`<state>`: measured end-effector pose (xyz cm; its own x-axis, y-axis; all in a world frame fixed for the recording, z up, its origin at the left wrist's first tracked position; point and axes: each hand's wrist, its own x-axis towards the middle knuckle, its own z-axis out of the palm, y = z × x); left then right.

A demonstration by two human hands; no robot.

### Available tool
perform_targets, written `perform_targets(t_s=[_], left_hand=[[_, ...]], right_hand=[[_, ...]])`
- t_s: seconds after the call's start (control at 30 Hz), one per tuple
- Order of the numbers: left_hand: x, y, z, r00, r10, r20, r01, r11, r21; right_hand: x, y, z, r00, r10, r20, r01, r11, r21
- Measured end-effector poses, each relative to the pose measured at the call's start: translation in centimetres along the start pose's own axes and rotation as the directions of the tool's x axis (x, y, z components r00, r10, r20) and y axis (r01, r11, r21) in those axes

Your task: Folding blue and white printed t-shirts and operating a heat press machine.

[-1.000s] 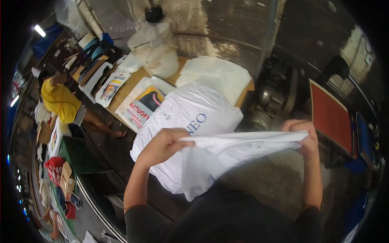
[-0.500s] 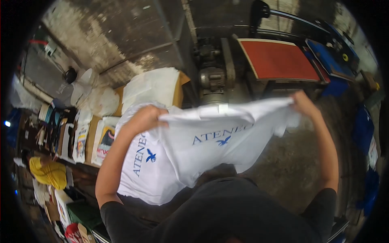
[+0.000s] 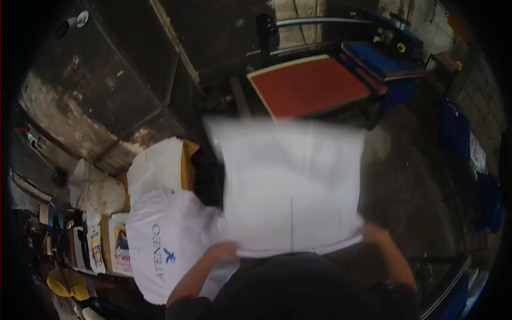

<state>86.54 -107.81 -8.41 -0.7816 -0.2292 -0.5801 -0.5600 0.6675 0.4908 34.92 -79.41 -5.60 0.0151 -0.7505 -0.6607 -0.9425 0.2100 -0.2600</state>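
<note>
A white shirt (image 3: 293, 181) is spread out in front of my body, its far part smeared by motion. A thin dark line runs up its lower middle. My left hand (image 3: 226, 249) is closed on its near left corner. At the near right corner, my right hand (image 3: 375, 233) grips the hem. A second white shirt (image 3: 181, 240), with blue lettering and a small blue emblem, lies beside my left forearm, draped over the end of a bench or stack. Part of it is hidden behind my left arm.
Beyond the held shirt is a red flat board (image 3: 314, 85) on a stand, with a blue board (image 3: 381, 60) to its right. A pile of white sheets (image 3: 154, 168) sits at the left. A person's yellow top (image 3: 66, 284) shows lower left. Blue cloths (image 3: 453, 130) hang at the right.
Both hands have come down and toward my body, spreading the shirt flat out ahead. Its printed side no longer shows. The view has turned to the right.
</note>
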Motion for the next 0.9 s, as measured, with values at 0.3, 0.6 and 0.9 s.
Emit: perform_targets(t_s=[0.3,0.6,0.9], left_hand=[[3.4,12.4,-24.0,0.745,-0.039,-0.665,0.163,0.979,0.125],[7.6,11.6,-33.8,0.065,0.028,-0.997,0.121,0.992,0.036],[16.0,9.4,-37.1,-0.39,-0.167,-0.906,-0.122,0.984,-0.129]], right_hand=[[-7.4,1.9,-17.8,0.339,0.267,-0.902,-0.274,0.945,0.176],[-5.0,10.8,-28.2,-0.252,0.232,-0.94,-0.091,0.961,0.261],[3.7,11.8,-37.2,-0.595,0.419,-0.686,0.144,0.895,0.421]])
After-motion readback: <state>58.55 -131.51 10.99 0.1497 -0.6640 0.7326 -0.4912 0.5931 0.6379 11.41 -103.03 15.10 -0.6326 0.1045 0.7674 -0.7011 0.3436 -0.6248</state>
